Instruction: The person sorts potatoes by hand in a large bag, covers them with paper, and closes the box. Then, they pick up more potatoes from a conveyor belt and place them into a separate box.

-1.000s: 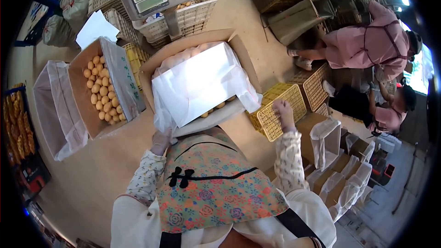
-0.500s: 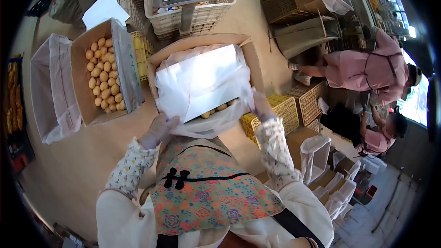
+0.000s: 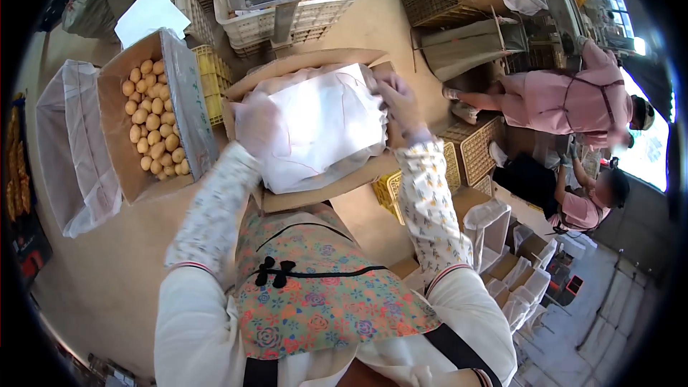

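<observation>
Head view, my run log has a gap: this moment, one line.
left hand: blurred, at liner | right hand: at carton edge | liner: over white sheet

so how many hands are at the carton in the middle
2: the left hand, blurred, over the left side of the carton, and the right hand at its right side. No others show there.

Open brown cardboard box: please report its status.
Left hand blurred, left side of box; right hand, right edge. Translucent plastic liner partly over white rectangular sheet. No obstruction visible.
</observation>
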{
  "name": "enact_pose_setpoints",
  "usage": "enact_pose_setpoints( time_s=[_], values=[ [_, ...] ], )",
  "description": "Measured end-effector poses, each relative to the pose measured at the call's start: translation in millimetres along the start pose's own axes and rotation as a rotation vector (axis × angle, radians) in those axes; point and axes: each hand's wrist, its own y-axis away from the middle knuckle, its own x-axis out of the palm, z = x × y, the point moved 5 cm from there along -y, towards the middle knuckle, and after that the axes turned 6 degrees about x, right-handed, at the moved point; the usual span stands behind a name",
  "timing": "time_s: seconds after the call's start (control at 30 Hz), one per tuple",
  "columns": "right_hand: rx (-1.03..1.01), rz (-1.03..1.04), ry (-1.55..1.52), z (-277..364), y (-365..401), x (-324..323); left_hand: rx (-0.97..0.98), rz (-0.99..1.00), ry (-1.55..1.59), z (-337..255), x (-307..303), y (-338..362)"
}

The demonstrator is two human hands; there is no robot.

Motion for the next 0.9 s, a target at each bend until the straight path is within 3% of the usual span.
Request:
enact_pose_setpoints(
  time_s=[0.07,0.1,0.13,0.17,0.2,0.23,0.3,0.37,0.47,0.5,0.53,0.57,0.63,0.73,0.83,0.87,0.9],
  values=[
    [0.057,-0.007,0.21,-15.6,24.8,3.7,-0.683,-0.191,0.797,106.7,-65.4,-17.0],
    [0.082,-0.015,0.308,-23.7,34.1,4.9,-0.608,-0.292,0.753,127.9,-71.6,-19.7],
    [0.075,0.051,0.451,-42.5,32.9,21.5,-0.512,-0.255,0.763,124.3,-99.6,-26.6],
    [-0.006,0.148,0.456,-57.7,28.1,43.2,-0.416,-0.213,0.769,104.3,-135.5,-26.3],
    [0.15,0.331,0.436,-78.8,15.9,65.5,-0.32,-0.173,0.778,84.0,-171.4,-25.5],
    [0.119,0.386,0.487,-96.4,-8.7,81.2,-0.193,-0.12,0.744,51.5,-179.4,-18.0],
    [0.172,0.123,0.311,-128.5,-73.8,84.0,0.042,0.038,0.58,-24.3,-129.8,7.0],
    [0.038,-0.117,0.388,-97.7,-103.8,65.2,0.174,0.182,0.373,-68.5,-51.9,28.2],
    [-0.027,0.0,0.199,-7.1,-67.5,33.1,0.058,0.331,0.298,-55.3,38.8,31.1],
    [-0.012,-0.011,0.094,8.3,-48.4,16.8,0.013,0.192,0.335,-23.7,18.2,5.2],
    [-0.029,-0.041,0.066,14.3,-33.2,-1.4,0.0,0.182,0.336,5.2,10.0,-16.5],
    [-0.05,-0.034,-0.15,6.7,-20.4,-18.5,-0.393,0.25,0.61,43.3,-68.6,-46.6],
    [-0.038,-0.189,-0.036,4.3,13.9,-55.3,-0.366,-0.097,0.621,87.3,-72.3,-46.6],
    [0.07,-0.444,0.151,-55.0,42.2,-103.5,-0.344,-0.414,0.574,81.2,-136.3,-14.1],
    [0.157,-0.624,0.816,-85.1,54.8,-113.1,-0.665,-0.302,0.759,52.9,-110.5,66.2],
    [0.169,-0.672,0.995,-84.5,55.7,-108.3,-0.785,-0.11,0.726,33.4,-88.3,98.1],
    [0.255,-0.563,1.0,-90.9,48.5,-102.8,-0.907,0.085,0.69,20.3,-73.6,122.0]
  ],
)
